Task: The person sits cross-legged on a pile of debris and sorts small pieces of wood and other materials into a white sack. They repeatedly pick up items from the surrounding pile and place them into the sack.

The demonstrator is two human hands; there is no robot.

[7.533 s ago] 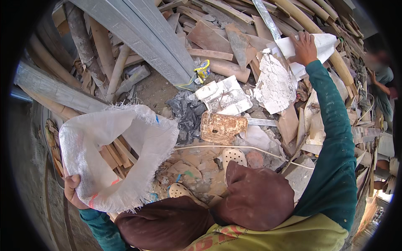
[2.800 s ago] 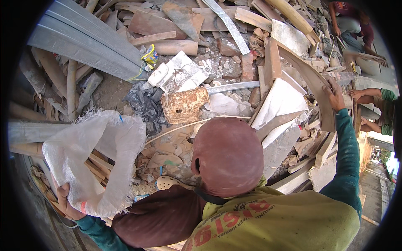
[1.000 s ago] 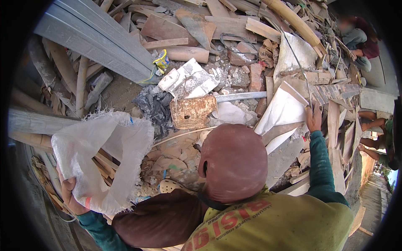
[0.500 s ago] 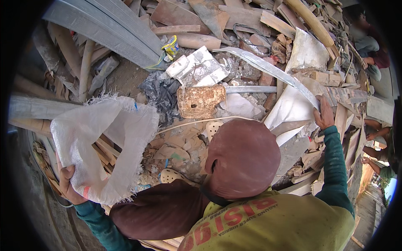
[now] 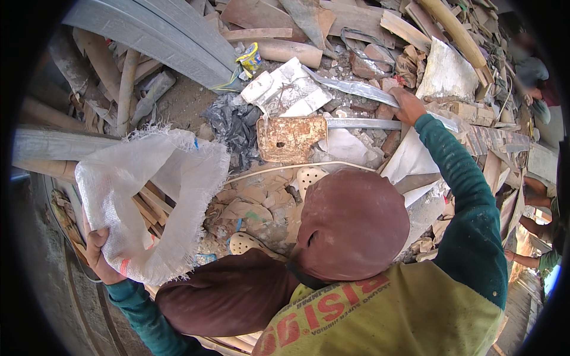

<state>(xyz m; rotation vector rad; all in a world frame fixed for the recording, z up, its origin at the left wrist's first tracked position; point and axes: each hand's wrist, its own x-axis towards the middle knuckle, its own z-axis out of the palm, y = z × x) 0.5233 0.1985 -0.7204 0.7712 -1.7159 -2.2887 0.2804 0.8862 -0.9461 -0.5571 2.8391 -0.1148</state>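
- The white sack point(image 5: 110, 190), at the left side, is held by its rim in the left hand point(image 5: 100, 255); the thumb is seen on the cloth, but how the other fingers are placed behind it cannot be told.
- Its frayed mouth gapes, and wooden pieces point(image 5: 153, 213) are seen through it. The rim is best pulled a little outward, as such soft cloth would probably fold in.
- The long metal strip point(image 5: 350, 87), right of the centre, is gripped by the right hand point(image 5: 407, 107), with the fingers bent around it. One end is near the white broken pieces point(image 5: 270, 88); the other comes out beyond the wrist.
- A firm hold near the middle is advised, because a thin strip is likely to bend and swing at both ends.
- As its edge may be sharp, it should not be let slide through bare fingers.
- Another strip point(image 5: 362, 123) lies beside the rusty plate point(image 5: 291, 139); catching on it is to be avoided.
- Any turning is best done slowly and low, since a co-worker's arm point(image 5: 525, 260) is seen toward the right edge.
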